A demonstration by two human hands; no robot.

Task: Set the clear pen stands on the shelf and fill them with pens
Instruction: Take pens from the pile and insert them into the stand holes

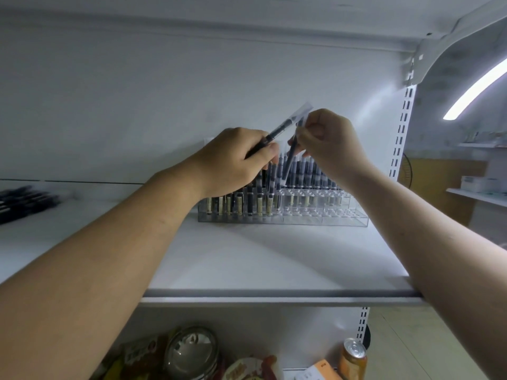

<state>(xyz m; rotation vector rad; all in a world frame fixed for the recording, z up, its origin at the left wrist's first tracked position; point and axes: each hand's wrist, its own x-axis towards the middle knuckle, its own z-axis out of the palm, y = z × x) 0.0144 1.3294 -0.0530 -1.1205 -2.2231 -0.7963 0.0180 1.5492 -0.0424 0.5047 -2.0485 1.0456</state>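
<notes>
A clear tiered pen stand (315, 215) stands on the white shelf (260, 259), against the back wall. Its back rows and left part hold several dark pens; the front right holes look empty. My left hand (233, 160) grips a black pen in a clear sleeve (288, 123), tilted up to the right above the stand. My right hand (326, 144) pinches a second dark pen (290, 154) by its top, its tip pointing down into the stand's middle rows.
A loose bundle of black pens (24, 202) lies on the shelf at far left. A slotted upright (402, 127) bounds the shelf on the right. Below the shelf are a pot lid (192, 352), a can (354, 357) and packaged goods.
</notes>
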